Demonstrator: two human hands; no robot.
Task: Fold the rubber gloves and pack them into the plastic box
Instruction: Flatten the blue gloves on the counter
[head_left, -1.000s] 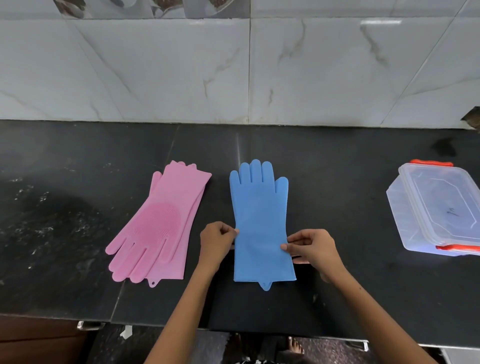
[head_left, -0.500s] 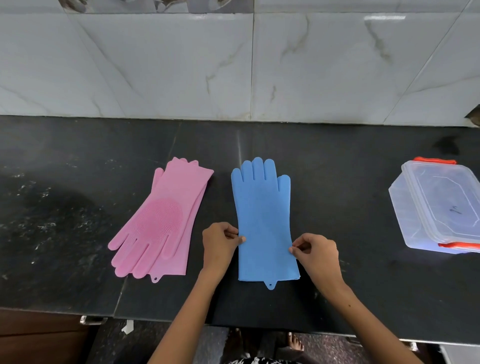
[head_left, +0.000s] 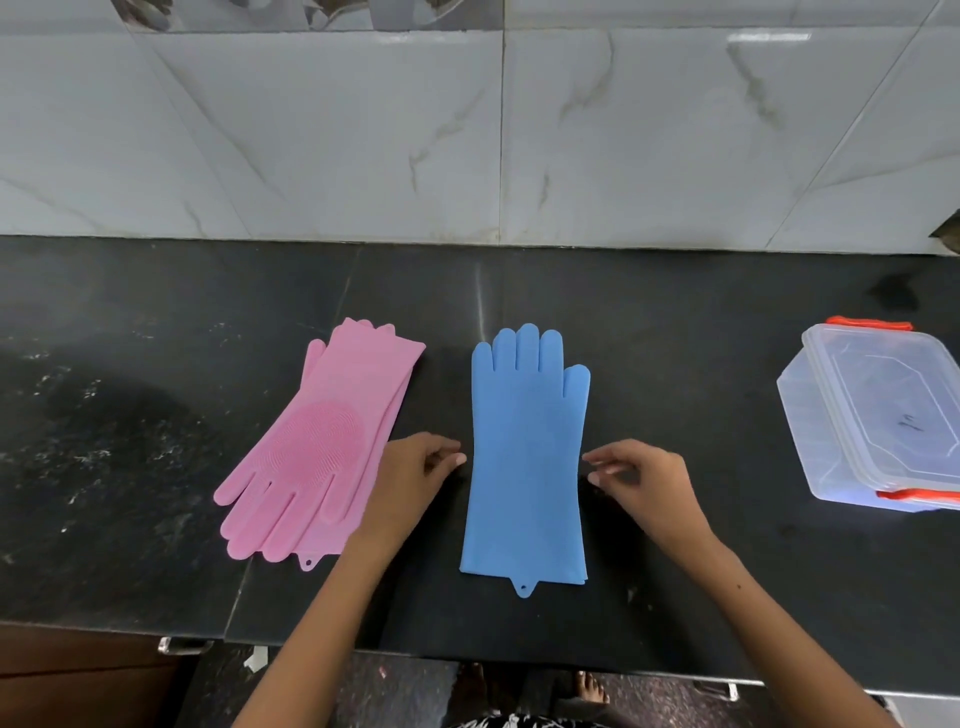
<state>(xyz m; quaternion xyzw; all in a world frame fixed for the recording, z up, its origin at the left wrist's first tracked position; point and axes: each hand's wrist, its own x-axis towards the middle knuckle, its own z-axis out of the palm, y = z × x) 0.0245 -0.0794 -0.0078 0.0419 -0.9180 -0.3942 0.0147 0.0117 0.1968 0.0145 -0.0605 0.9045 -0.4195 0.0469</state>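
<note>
A blue rubber glove (head_left: 524, 457) lies flat in the middle of the black counter, fingers pointing to the wall, with a second layer showing at its near right corner. Two pink gloves (head_left: 322, 447) lie stacked to its left, fingers toward me. My left hand (head_left: 410, 483) hovers just off the blue glove's left edge, fingers loosely curled and holding nothing. My right hand (head_left: 644, 483) sits the same way by the right edge, fingertips a little apart from the rubber. The clear plastic box (head_left: 810, 415) with orange clips stands at the far right, its lid on.
The black stone counter (head_left: 130, 467) runs to a marble-tiled wall (head_left: 498, 140) at the back. Its front edge is close to me, with floor and bare feet (head_left: 592, 686) visible below. The box is partly cut off by the right edge of the view.
Both hands pinched the blue glove's side edges before; now they have let go and drawn slightly outward. The glove lies flat and the pink gloves have not moved.
</note>
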